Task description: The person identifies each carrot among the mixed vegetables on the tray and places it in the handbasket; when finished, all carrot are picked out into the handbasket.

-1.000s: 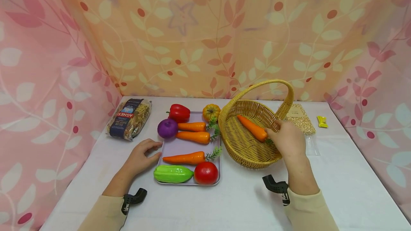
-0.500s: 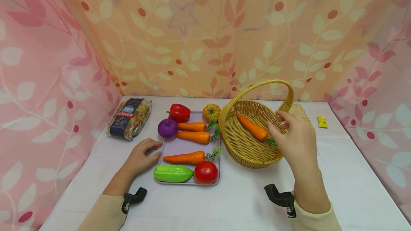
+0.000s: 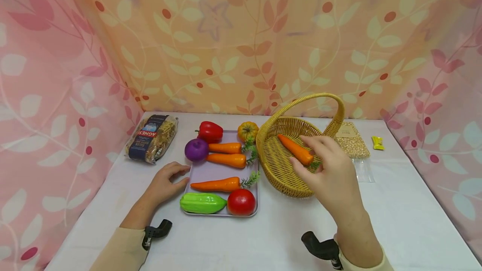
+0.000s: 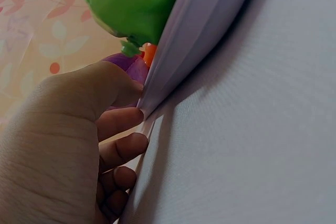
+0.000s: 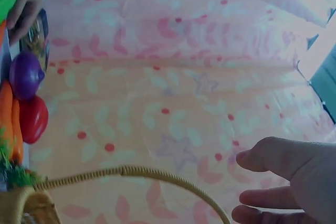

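My left hand (image 3: 165, 184) rests at the left side of a lilac tray (image 3: 211, 171), its relaxed fingertips touching the rim. On the tray lie several carrots (image 3: 220, 184), a purple onion (image 3: 196, 150), a red bell pepper (image 3: 210, 132), a small yellow-orange pumpkin (image 3: 247, 131), a green ribbed gourd (image 3: 202, 203) and a tomato (image 3: 242, 202). One more carrot (image 3: 293, 149) lies inside a wicker basket (image 3: 281, 185) to the right. Over the basket's right front side, my right hand (image 3: 335, 175) is spread with thumb and fingers apart, holding nothing; it hides part of the rim.
The basket's tall handle (image 3: 312, 96) arches above it. Behind on the right lie a bag of pale kernels (image 3: 352, 141) and a small yellow packet (image 3: 378, 142). A pasta bag (image 3: 152, 138) lies back left. Patterned curtains (image 3: 233, 45) enclose the white table.
My right hand let go of the carrot in the basket, drew back to the right, then came left and toward me with fingers spread. The left hand has stayed at the tray.
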### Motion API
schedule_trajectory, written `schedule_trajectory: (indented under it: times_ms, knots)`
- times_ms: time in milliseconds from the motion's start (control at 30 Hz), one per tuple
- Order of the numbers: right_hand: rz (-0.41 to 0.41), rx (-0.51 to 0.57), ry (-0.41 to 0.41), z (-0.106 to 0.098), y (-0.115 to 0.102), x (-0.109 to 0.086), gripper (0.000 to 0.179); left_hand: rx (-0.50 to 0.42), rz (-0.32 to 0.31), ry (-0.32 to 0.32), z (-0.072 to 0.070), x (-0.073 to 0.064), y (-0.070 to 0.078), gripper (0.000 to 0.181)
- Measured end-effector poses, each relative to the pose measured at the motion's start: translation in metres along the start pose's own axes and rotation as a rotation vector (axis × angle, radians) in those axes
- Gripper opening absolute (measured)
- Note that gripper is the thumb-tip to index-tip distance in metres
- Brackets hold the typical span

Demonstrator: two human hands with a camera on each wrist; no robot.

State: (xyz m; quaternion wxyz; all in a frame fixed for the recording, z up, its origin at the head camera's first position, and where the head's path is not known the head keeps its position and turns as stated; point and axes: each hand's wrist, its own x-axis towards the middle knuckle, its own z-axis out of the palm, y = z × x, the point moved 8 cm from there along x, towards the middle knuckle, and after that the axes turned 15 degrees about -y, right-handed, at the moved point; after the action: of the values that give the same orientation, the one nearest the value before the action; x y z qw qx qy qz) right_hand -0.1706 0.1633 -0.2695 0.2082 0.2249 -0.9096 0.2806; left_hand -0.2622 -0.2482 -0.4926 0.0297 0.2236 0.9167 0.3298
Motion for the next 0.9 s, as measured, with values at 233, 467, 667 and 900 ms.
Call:
schedule_trajectory:
  times_ms: [233,467,667,900]
  knots:
    - [-0.067,0.046,-0.1,0.024,-0.025,0.001,0.046,-0.006,-0.011,-0.002,-0.001,-0.001,0.001,0.031]
    - [-0.128,0.112,-0.238,0.062,-0.039,0.004,0.043,-0.007,-0.023,-0.009,0.001,-0.001,-0.001,0.031]
    - [-0.102,0.115,-0.402,0.107,-0.034,0.012,0.039,-0.007,-0.012,-0.005,0.001,0.0,-0.002,0.03]
    - [-0.072,0.183,-0.568,0.157,-0.018,0.015,0.032,-0.011,-0.015,-0.004,0.002,0.0,-0.003,0.03]
